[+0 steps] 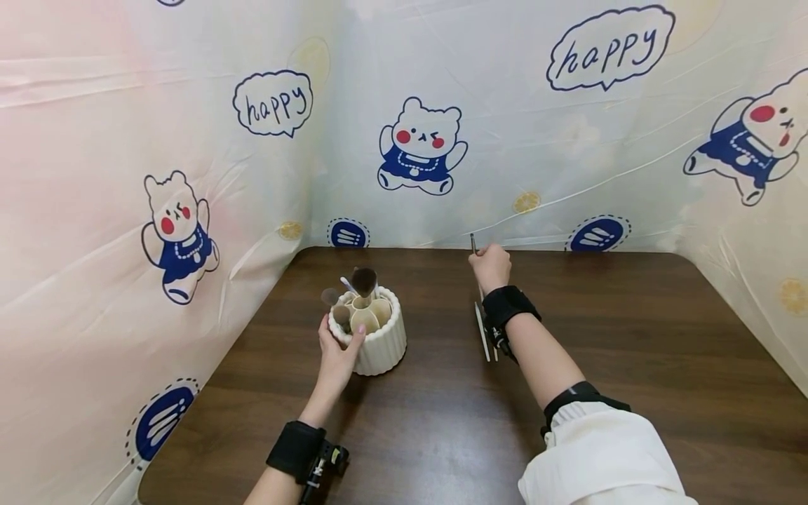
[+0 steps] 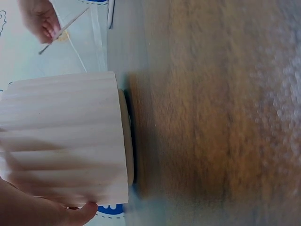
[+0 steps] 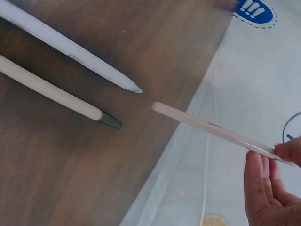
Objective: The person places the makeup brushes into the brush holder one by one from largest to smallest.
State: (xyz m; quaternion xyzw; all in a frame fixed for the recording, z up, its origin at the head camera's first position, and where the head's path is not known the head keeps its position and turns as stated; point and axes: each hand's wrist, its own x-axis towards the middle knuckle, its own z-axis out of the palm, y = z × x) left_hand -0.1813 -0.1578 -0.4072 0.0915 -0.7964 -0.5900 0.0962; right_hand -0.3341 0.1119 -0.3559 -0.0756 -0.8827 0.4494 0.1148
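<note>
My left hand (image 1: 341, 347) grips the near left side of a white ribbed brush holder (image 1: 382, 347), thumb over its rim. Inside the holder are cream compartments with several makeup brushes, among them one with a big dark fluffy head (image 1: 364, 281). In the left wrist view, the holder's ribbed wall (image 2: 66, 122) fills much of the left side. My right hand (image 1: 491, 266) pinches a slim makeup brush (image 3: 211, 128) with a pale handle near its dark end, raised over the far part of the table. The handle's rounded end points back toward me.
On the brown wooden table (image 1: 435, 421) lie two slender sticks side by side near my right wrist: a white one (image 3: 70, 49) with a pointed end and a pale one (image 3: 51, 89) with a dark tip. A printed curtain (image 1: 505, 154) hangs behind the table.
</note>
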